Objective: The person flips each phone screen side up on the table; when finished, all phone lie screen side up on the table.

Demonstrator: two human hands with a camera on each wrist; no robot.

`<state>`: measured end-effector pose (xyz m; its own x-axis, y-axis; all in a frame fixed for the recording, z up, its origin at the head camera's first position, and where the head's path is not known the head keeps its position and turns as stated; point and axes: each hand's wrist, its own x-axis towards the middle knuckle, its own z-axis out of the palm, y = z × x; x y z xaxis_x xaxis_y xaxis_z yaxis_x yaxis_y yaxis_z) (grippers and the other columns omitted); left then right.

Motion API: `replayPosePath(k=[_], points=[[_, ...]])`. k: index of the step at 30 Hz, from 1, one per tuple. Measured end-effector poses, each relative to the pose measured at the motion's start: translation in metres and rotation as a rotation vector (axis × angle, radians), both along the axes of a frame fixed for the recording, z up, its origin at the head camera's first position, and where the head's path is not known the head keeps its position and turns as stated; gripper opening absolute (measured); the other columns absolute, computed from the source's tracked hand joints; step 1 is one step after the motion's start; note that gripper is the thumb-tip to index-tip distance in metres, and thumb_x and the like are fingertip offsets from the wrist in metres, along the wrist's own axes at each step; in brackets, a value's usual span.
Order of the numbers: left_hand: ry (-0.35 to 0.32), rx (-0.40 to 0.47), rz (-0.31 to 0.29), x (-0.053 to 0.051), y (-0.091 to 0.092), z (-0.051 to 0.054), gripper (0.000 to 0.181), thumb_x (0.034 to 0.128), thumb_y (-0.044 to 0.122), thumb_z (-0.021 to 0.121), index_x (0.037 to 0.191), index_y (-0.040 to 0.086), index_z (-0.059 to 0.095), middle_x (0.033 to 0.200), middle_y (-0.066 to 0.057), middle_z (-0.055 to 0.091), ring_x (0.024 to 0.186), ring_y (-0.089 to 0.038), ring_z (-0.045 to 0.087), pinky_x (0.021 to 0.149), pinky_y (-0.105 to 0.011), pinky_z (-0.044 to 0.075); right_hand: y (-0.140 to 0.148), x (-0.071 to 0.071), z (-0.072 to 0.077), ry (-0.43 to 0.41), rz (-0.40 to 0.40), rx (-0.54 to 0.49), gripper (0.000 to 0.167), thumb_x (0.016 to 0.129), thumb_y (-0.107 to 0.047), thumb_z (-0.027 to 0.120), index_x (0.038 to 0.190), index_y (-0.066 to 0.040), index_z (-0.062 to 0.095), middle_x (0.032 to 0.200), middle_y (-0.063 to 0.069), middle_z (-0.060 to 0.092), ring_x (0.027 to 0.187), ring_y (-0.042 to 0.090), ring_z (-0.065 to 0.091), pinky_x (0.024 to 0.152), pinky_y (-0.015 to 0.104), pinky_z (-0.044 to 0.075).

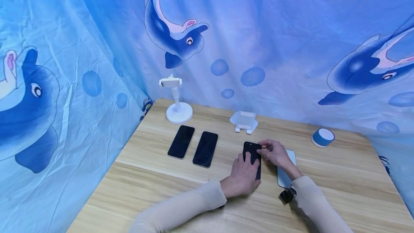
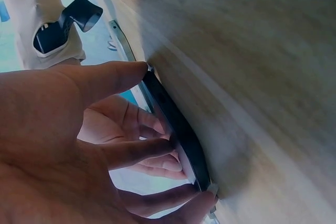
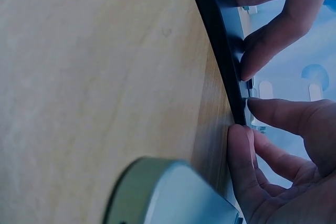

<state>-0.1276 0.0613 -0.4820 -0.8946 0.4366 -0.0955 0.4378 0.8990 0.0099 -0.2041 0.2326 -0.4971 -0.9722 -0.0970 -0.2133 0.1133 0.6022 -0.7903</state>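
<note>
A black smartphone (image 1: 253, 149) lies back up on the wooden table, its camera lenses near the top edge. My left hand (image 1: 243, 175) spreads over it and holds it, with the thumb at the near end and the fingers across the back and far side, as the left wrist view (image 2: 52, 124) hand shows. At the far right corner my right hand (image 1: 275, 152) pinches the phone's edge; in the right wrist view a finger lies on the back and the thumb at the rim. A light blue phone (image 1: 284, 179) lies beneath my right wrist.
Two dark-screened phones (image 1: 181, 142) lie to the left. A white phone stand (image 1: 178, 112) with a round base is behind them, and a low white stand (image 1: 245, 120) is at the middle back. A blue-and-white round object (image 1: 323, 137) stands at the back right.
</note>
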Motion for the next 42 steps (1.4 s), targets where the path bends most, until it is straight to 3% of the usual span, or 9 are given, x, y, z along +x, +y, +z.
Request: replayPosePath(k=[6, 19, 34, 42], points=[[-0.023, 0.039, -0.008, 0.0010, -0.0009, 0.0017, 0.069, 0.0888, 0.059, 0.075, 0.145, 0.023, 0.058, 0.135, -0.011, 0.052, 0.110, -0.026, 0.053, 0.089, -0.033, 0.050, -0.0013, 0.0019, -0.0007, 0.013, -0.003, 0.044, 0.041, 0.097, -0.017, 0.073, 0.133, -0.001, 0.066, 0.120, 0.020, 0.067, 0.072, 0.014, 0.067, 0.061, 0.029, 0.054], [-0.027, 0.023, -0.024, 0.0007, -0.0008, 0.0014, 0.073, 0.0912, 0.058, 0.072, 0.151, 0.021, 0.054, 0.143, -0.015, 0.050, 0.116, -0.030, 0.052, 0.094, -0.036, 0.052, -0.0028, 0.0016, 0.0014, 0.032, -0.018, 0.137, 0.038, 0.097, -0.024, 0.073, 0.131, -0.007, 0.069, 0.116, 0.014, 0.071, 0.079, 0.017, 0.063, 0.069, 0.030, 0.045], [-0.019, 0.010, -0.061, 0.0003, -0.0028, 0.0008, 0.072, 0.0929, 0.054, 0.070, 0.154, 0.021, 0.051, 0.149, -0.021, 0.047, 0.124, -0.035, 0.053, 0.101, -0.038, 0.052, -0.0078, 0.0023, 0.0039, -0.031, -0.087, 0.067, 0.042, 0.095, -0.025, 0.077, 0.131, -0.007, 0.068, 0.118, 0.013, 0.070, 0.072, 0.012, 0.068, 0.064, 0.027, 0.050], [-0.065, 0.039, -0.080, -0.0012, -0.0060, 0.0039, 0.073, 0.0940, 0.052, 0.070, 0.156, 0.020, 0.049, 0.146, -0.019, 0.050, 0.123, -0.034, 0.054, 0.106, -0.037, 0.050, -0.0081, 0.0031, 0.0041, -0.075, -0.096, -0.058, 0.043, 0.095, -0.019, 0.077, 0.133, -0.002, 0.064, 0.121, 0.019, 0.065, 0.078, 0.015, 0.068, 0.068, 0.031, 0.061]])
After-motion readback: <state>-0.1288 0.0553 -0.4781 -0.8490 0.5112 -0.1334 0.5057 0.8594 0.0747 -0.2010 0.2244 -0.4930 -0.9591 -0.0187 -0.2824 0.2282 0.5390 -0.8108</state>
